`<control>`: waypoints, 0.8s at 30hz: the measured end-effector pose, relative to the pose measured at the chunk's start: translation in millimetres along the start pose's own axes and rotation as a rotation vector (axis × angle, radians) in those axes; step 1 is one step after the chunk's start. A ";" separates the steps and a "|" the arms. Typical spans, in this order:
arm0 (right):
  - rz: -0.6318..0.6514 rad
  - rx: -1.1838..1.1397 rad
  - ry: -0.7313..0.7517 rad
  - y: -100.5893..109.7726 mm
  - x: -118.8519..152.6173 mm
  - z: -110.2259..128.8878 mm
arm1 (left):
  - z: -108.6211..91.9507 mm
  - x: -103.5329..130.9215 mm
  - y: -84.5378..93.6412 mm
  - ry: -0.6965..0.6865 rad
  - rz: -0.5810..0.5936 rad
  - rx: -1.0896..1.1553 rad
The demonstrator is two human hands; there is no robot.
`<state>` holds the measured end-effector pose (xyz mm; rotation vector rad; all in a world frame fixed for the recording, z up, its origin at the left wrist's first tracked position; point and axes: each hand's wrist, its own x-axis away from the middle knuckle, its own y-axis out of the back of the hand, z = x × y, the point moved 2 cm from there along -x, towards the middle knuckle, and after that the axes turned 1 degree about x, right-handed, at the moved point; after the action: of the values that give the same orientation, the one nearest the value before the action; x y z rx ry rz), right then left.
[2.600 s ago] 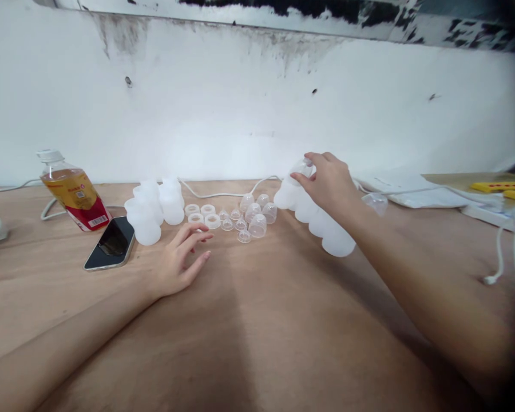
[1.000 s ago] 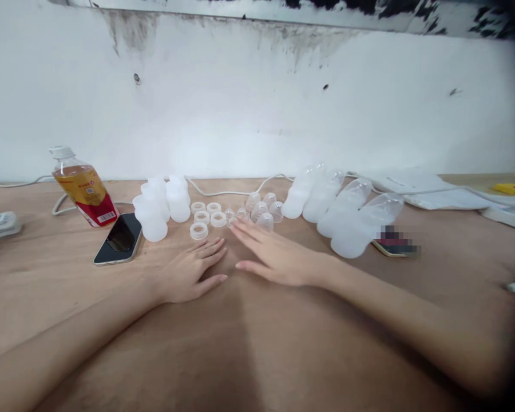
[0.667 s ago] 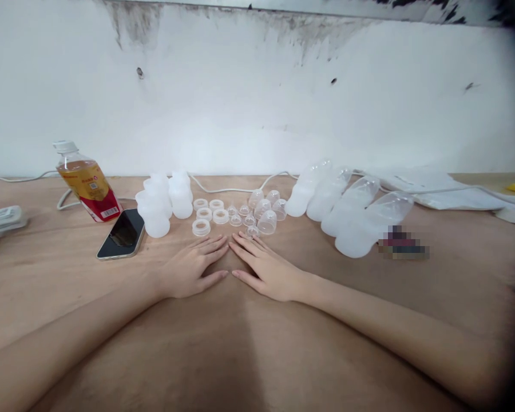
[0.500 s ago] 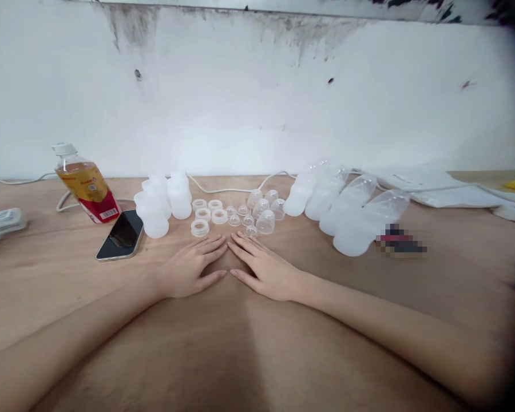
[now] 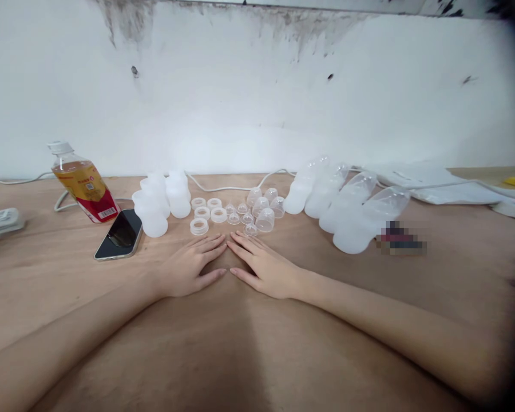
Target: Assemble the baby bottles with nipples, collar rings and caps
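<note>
My left hand (image 5: 194, 264) and my right hand (image 5: 264, 266) lie flat on the wooden table (image 5: 189, 355), fingertips nearly meeting, thumbs apart, holding nothing. Just beyond them are several white rings (image 5: 199, 226), small clear nipples (image 5: 233, 218) and clear domed caps (image 5: 265, 220). White bottles without caps (image 5: 155, 222) stand in a cluster behind my left hand. Beyond my right hand, several white bottles with clear domed tops (image 5: 351, 236) form a slanting row.
A drink bottle (image 5: 88, 191) stands at the left beside a black phone (image 5: 119, 234). Along the wall runs a white cable (image 5: 227, 189). White plastic bags (image 5: 442, 186) lie at the back right, near a blurred-out dark item (image 5: 399, 239). White packs (image 5: 2, 222) sit far left.
</note>
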<state>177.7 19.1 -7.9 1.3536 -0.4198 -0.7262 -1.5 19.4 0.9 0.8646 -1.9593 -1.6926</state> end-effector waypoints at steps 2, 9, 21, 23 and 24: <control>-0.007 -0.005 0.005 0.0 0.3 0.3 | -0.2 0.3 -0.1 -0.005 -0.009 0.004; 0.013 0.013 -0.005 -0.1 0.0 1.1 | 0.6 0.1 -1.2 -0.006 -0.001 -0.004; 0.001 0.031 0.003 -1.9 -0.2 -0.2 | -3.1 -0.9 3.6 0.035 0.058 -0.005; -0.003 0.031 0.003 -2.0 -0.3 -0.1 | -3.2 -1.0 3.6 0.042 0.065 -0.002; -0.005 0.031 0.002 -2.0 -0.4 0.0 | -3.2 -1.0 3.5 0.041 0.065 -0.001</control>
<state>177.0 19.3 -9.9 1.3849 -0.4284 -0.7250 0.7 17.9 5.0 0.8201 -1.9384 -1.6261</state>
